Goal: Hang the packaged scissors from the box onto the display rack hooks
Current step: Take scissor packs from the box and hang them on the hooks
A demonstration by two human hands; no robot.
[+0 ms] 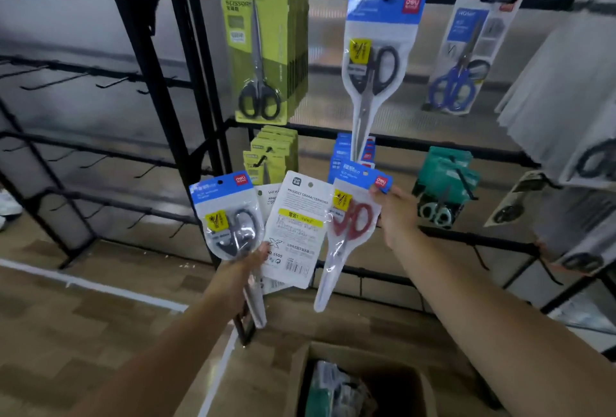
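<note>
Red scissors pack (350,226) pinched by right hand (398,216), left hand (248,270) gripping fanned packs (293,226)

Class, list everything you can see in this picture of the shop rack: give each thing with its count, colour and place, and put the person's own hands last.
Display rack: one, black, across the back.
Green card packs: one stack, top left hook; more lower down.
Blue-topped pack on hook: one, black handles, top middle.
Blue-handled scissors pack: one, top right.
Teal packs: a few, lower right hook.
Box: one, brown cardboard, on the floor at the bottom.
Black-handled pack: one, in the left hand.
White pack, back showing: one, in the left hand.
Red-handled pack: one, in the right hand.
Left hand: grips its packs.
Right hand: pinches its pack.
</note>
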